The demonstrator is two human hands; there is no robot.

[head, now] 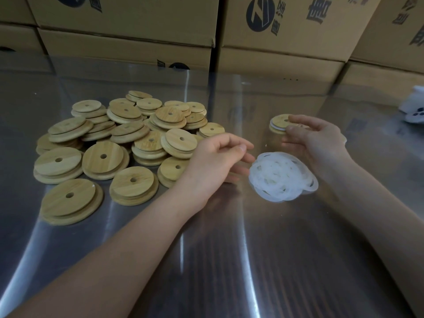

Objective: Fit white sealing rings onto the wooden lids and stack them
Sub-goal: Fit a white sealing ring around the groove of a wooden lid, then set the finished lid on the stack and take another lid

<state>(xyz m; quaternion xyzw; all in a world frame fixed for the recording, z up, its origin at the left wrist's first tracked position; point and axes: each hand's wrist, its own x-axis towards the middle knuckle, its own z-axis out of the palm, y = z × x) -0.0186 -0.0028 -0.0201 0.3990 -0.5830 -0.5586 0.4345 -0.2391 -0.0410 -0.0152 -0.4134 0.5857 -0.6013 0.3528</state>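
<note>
A heap of round wooden lids (119,143), each with a small centre hole, covers the left half of the steel table. A loose pile of white sealing rings (282,176) lies at centre right. My right hand (314,140) holds one wooden lid with a white ring (278,123) by thumb and fingers, just beyond the ring pile. My left hand (218,157) hovers between the lid heap and the rings, fingers loosely curled, nothing visible in it.
The shiny steel table (206,260) reflects the room. Stacked cardboard boxes (286,31) form a wall along the far edge. A white object with dark spots (413,106) sits at the far right edge.
</note>
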